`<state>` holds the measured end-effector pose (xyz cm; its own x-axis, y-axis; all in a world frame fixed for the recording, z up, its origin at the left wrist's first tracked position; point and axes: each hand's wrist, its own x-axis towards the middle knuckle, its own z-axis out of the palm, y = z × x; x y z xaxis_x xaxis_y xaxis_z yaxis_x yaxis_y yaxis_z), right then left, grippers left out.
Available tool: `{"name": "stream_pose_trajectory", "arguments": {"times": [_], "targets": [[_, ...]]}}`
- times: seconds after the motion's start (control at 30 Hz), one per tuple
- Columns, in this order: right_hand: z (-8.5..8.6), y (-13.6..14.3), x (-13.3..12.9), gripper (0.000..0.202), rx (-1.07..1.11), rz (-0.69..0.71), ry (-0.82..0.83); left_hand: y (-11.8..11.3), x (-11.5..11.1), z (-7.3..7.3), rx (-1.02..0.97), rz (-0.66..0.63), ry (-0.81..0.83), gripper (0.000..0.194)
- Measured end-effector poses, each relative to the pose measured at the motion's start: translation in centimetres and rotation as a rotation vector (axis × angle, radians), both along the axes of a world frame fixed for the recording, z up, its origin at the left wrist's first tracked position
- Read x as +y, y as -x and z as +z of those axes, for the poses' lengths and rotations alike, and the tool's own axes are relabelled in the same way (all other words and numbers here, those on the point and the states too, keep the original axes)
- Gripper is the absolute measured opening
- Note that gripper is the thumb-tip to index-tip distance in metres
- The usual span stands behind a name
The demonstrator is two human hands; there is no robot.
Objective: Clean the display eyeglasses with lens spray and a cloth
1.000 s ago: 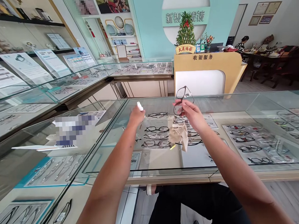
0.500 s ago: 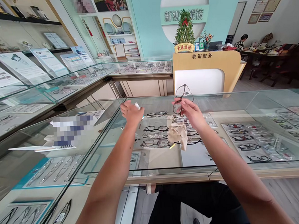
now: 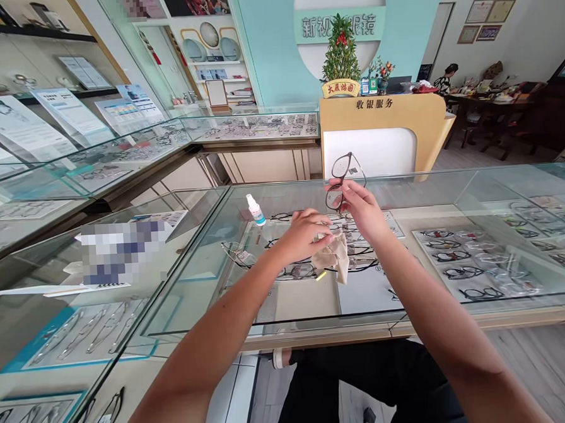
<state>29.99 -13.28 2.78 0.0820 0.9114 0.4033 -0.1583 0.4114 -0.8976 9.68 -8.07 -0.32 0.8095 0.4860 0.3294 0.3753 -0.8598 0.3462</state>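
Observation:
My right hand pinches a pair of dark-rimmed glasses, raised above the glass counter with its lenses one over the other. My left hand is over a beige cloth on the counter, fingers bent around its upper edge; whether it grips the cloth is unclear. A small white bottle with a blue-and-white label stands on the glass to the left of my left hand. Another pair of glasses lies left of my left forearm.
Rows of glasses lie inside the counter at the right. A yellow strip is beside the cloth. Papers lie on the left counter. Behind stands a wooden cashier desk; a person sits at the back right.
My left hand has moved right, from the bottle to the cloth, leaving the bottle standing on the counter. My right hand still holds the glasses up. The view has shifted slightly.

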Motion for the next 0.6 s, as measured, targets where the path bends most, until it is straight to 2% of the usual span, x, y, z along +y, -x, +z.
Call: {"name": "stream_pose_trajectory", "arguments": {"times": [0.07,0.17,0.37,0.5,0.6], "targets": [[0.1,0.1,-0.1,0.046,-0.007,-0.002,0.005,-0.1,0.0,-0.4,0.052,-0.034,0.030,0.038],[0.2,0.1,-0.2,0.044,-0.001,0.005,0.006,-0.1,0.0,-0.7,0.063,-0.044,0.046,0.034],[0.3,-0.1,-0.2,0.040,0.030,0.008,-0.003,-0.1,0.2,-0.6,-0.121,0.029,0.060,0.022],[0.2,-0.1,-0.2,0.038,0.035,0.009,-0.009,0.1,0.6,-0.4,-0.250,0.153,0.274,0.023],[0.2,0.0,-0.2,0.037,0.023,0.005,-0.005,0.3,1.1,-0.3,-0.351,0.193,0.468,0.034]]}}
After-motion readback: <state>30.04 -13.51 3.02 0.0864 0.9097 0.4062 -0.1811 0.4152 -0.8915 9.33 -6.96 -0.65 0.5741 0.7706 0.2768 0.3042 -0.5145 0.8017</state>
